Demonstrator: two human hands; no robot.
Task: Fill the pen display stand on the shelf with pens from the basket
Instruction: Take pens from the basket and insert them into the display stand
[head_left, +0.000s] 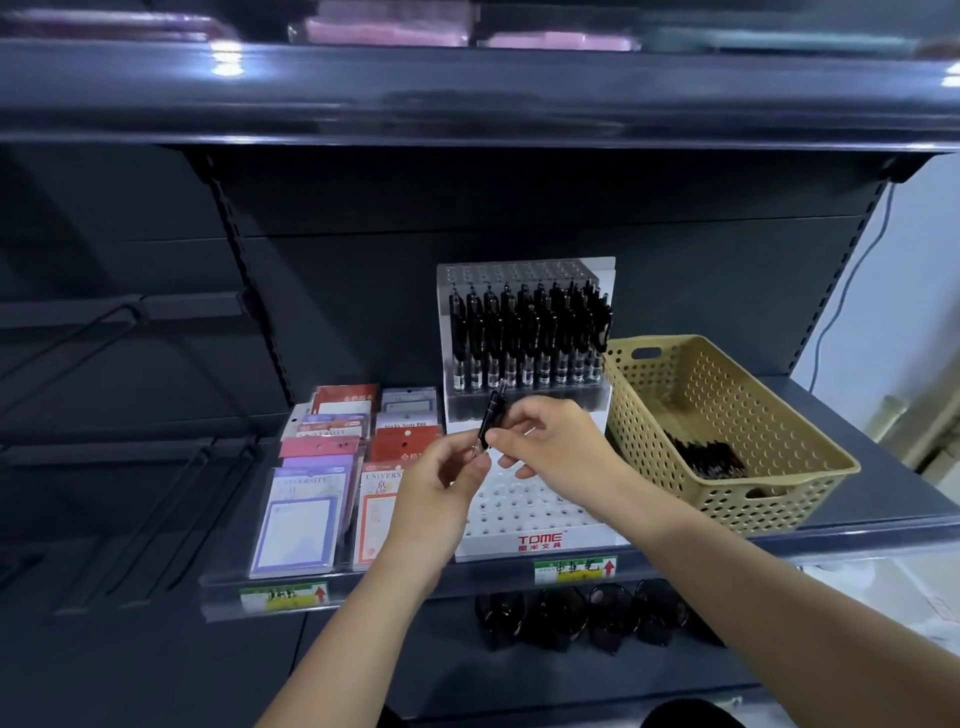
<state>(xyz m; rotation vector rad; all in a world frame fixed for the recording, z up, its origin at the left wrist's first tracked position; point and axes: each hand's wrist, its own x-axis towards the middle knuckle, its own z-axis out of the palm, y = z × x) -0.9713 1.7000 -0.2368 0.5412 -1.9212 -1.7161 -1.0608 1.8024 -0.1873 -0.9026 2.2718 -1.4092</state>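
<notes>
Fingers of left hand (448, 486), right hand (553, 449) pinch pen (491, 415), perhaps two, over open front holes of stand (524, 512).

Left hand (447, 483) and right hand (550, 441) cover the back-left holes of the pen display stand (535, 506)'s front tier; filled or not, can't tell. Pen (491, 415) they pinch: lower tip hidden by fingers. Right of the stand, basket (769, 499) pens (706, 457) are a dark blur, uncountable. Price label (575, 570) just under the stand: writing unreadable. Pink packets (389, 26) far above it: blurred, cut by top edge. Black objects (571, 616) below the stand: indistinct.
</notes>
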